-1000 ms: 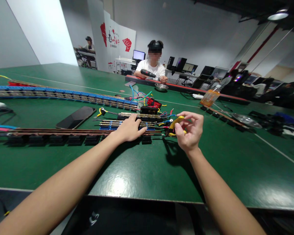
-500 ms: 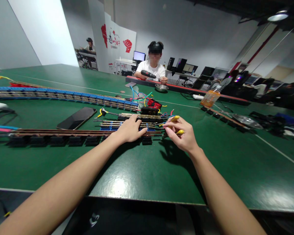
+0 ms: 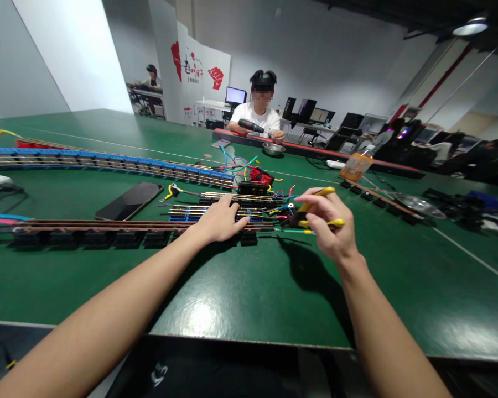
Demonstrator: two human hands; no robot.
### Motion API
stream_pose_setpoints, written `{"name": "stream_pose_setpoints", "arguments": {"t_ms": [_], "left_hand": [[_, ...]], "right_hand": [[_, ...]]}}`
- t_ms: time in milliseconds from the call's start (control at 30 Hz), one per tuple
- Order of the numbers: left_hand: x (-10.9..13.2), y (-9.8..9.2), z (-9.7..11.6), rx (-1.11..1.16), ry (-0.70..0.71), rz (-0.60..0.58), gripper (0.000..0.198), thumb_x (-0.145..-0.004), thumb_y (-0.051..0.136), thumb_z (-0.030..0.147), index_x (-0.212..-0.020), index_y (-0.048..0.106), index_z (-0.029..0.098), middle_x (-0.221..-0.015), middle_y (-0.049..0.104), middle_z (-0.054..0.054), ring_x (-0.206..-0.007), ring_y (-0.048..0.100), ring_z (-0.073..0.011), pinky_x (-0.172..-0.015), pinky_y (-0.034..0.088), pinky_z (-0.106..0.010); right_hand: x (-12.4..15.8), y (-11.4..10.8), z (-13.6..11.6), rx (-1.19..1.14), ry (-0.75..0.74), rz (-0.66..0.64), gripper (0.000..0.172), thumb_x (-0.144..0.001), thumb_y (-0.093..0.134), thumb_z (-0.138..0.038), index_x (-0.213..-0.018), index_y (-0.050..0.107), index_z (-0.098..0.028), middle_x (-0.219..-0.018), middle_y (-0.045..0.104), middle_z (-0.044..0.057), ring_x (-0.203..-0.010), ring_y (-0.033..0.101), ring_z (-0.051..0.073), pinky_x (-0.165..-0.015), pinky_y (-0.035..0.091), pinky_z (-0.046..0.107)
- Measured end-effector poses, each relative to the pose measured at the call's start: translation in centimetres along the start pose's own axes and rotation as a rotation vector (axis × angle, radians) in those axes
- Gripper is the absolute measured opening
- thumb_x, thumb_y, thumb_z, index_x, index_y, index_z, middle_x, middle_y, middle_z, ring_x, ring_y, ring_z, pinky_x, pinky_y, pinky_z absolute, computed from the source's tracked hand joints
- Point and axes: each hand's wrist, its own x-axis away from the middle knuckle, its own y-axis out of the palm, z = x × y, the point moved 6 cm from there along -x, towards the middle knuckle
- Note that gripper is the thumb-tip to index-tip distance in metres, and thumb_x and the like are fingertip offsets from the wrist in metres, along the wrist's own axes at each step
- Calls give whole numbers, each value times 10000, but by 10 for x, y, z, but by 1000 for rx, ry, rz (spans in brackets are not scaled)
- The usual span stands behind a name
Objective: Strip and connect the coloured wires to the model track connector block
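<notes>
My left hand (image 3: 222, 219) lies with its fingers spread over a group of long conductor rails, resting on short pieces with blue holders (image 3: 182, 213). Running left from under it is a brown rail (image 3: 91, 224) on black supports. Yellow-handled pliers (image 3: 338, 222) are in my right hand (image 3: 336, 229), their dark jaws pointing left toward the rail ends. Just below the jaws, a green wire (image 3: 290, 230) with a yellow end sticks out to the right. Whether the jaws grip anything cannot be made out.
A dark phone (image 3: 129, 201) lies to the left, before a long curved blue rail (image 3: 149, 165). Behind the rails sits a red-and-black part (image 3: 260, 176) among loose wires. An orange drink bottle (image 3: 358, 164) stands right. Across the table a person (image 3: 255, 117) sits near a power drill (image 3: 251, 126) and metal bowl (image 3: 274, 148).
My right hand has moved right with the pliers, away from the rail ends. The green wire with the yellow end now shows below them. My left hand has stayed in place.
</notes>
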Motion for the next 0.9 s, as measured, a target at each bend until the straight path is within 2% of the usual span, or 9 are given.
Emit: {"name": "stream_pose_setpoints", "arguments": {"t_ms": [100,167,300,400,467,600,800,900], "left_hand": [[1,-1,2,-20,-6,-1,592,-974,350,554,-1184,641,84,-1439,469,-235,-1313,505,-360,-1072,429,-451],[1,-2,3,-31,-2,-1,580,-974,354,552,-1166,642,86,-1430,473,-237,-1302,511,-357,-1064,434,-449],[1,-3,4,-46,8,-5,553,-981,355,537,-1152,635,92,-1385,503,-224,-1257,539,-339,-1062,438,-447],[1,-3,3,-55,4,-9,549,-982,354,534,-1155,625,90,-1351,519,-221,-1217,562,-334,-1050,449,-453],[1,-2,3,-56,5,-8,552,-981,353,538,-1158,623,91,-1347,519,-220,-1218,558,-337,-1048,450,-456],[0,-2,3,-57,16,-1,560,-982,347,540,-1171,621,90,-1356,511,-219,-1240,543,-338,-1051,450,-448],[0,-2,3,-55,7,-14,563,-979,342,544,-1166,625,94,-1367,508,-222,-1261,528,-340,-1054,446,-447],[0,-2,4,-53,10,-11,565,-978,342,544,-1164,627,92,-1377,504,-226,-1273,521,-343,-1065,438,-448]], "right_hand": [[-2,-20,4,14,-2,237,223,-860,541,-239,-995,719,-225,-1073,602,72,-776,601,171,-629,521,321],[-5,-24,12,73,-19,319,228,-871,546,-252,-1021,714,-223,-1098,595,83,-810,607,181,-670,539,338],[-17,-8,41,204,-68,251,232,-862,560,-259,-1045,695,-212,-1096,591,89,-734,583,161,-666,542,345],[-23,9,65,219,-57,202,228,-879,552,-290,-1047,680,-204,-1093,582,86,-633,542,122,-668,547,353],[-23,18,74,219,-45,190,243,-890,549,-312,-1073,672,-207,-1101,577,88,-640,543,125,-683,550,360],[-19,26,76,195,-50,171,252,-901,551,-331,-1090,673,-218,-1116,585,85,-697,573,144,-712,549,360],[-17,20,79,144,0,164,258,-917,541,-356,-1087,676,-216,-1123,598,88,-776,608,170,-757,554,374],[-19,22,82,120,3,99,248,-924,535,-355,-1046,688,-203,-1145,609,105,-940,638,215,-839,550,405]]}}
